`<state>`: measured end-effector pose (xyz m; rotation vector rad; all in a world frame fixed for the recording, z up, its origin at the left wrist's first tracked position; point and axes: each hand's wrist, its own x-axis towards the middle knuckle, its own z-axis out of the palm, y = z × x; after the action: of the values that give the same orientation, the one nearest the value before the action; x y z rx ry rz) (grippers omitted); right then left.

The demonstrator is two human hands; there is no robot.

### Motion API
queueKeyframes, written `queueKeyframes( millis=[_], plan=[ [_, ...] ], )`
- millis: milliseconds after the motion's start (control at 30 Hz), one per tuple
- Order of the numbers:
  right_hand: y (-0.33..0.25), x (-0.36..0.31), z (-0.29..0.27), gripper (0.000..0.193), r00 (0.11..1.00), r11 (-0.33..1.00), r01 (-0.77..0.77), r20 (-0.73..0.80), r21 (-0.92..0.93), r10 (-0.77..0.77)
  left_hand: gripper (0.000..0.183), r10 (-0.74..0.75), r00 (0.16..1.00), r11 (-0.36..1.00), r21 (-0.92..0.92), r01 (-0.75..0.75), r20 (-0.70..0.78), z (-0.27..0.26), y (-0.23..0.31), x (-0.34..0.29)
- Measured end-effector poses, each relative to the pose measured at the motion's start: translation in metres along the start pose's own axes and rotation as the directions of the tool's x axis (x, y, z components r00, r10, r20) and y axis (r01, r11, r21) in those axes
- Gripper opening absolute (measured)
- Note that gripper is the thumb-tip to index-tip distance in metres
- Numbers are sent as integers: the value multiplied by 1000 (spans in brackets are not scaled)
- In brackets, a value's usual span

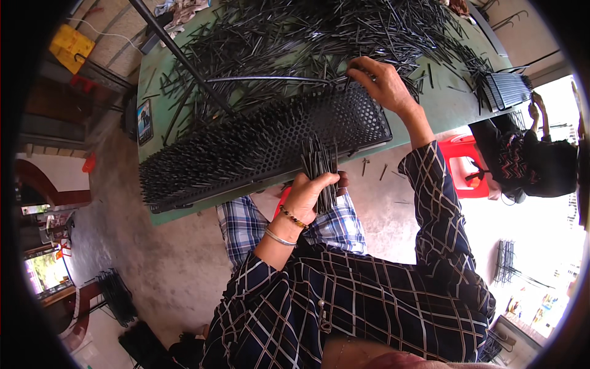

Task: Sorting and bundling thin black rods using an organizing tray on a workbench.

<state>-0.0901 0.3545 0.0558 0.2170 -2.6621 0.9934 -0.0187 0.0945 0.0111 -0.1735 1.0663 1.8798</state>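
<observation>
My left hand (302,200) is closed round an upright bundle of thin black sticks (319,161), close to the near edge of a long black perforated rack (344,120). Many black sticks (212,147) stand in the rack's holes over its left and middle parts, while bare holes show toward the right end. At the rack's far edge, near that right end, is my right hand (382,86). Its fingers are bent and pinched together; whatever lies between the fingertips is too small to make out.
Loose black sticks (369,27) lie heaped across the green table (452,98). A dark bar (184,61) slants over the rack's far side. A phone (144,122) stands at the table's left edge. At right, another person (534,154) works beside a red stool (464,163) and a wire rack (507,91).
</observation>
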Motion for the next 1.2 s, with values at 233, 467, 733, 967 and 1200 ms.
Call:
queueKeyframes(
  millis=[233, 467, 733, 967, 1200],
  plan=[
    [4, -2, 17, 25, 982, 1000, 5, -188, 27, 0, 18, 3, 1000, 1000, -1, -3, 2, 2, 0, 1],
    [-3, -3, 24, 28, 933, 961, -171, -276, 218, 229, 17, 8, 1000, 1000, 16, -8, 8, 3, 1, 2],
    [-1, -2, 23, 28, 968, 982, -138, -190, 129, 161, 19, -2, 1000, 1000, 23, 2, 9, 0, 1, 1],
    [5, -9, 40, 31, 977, 995, -87, -192, 39, 93, 18, 5, 1000, 1000, 21, -5, 9, -1, 1, 1],
    [5, -10, 46, 33, 971, 994, 71, -224, -83, -88, 16, 28, 999, 998, 48, -30, 41, -2, -1, 2]
  ],
)
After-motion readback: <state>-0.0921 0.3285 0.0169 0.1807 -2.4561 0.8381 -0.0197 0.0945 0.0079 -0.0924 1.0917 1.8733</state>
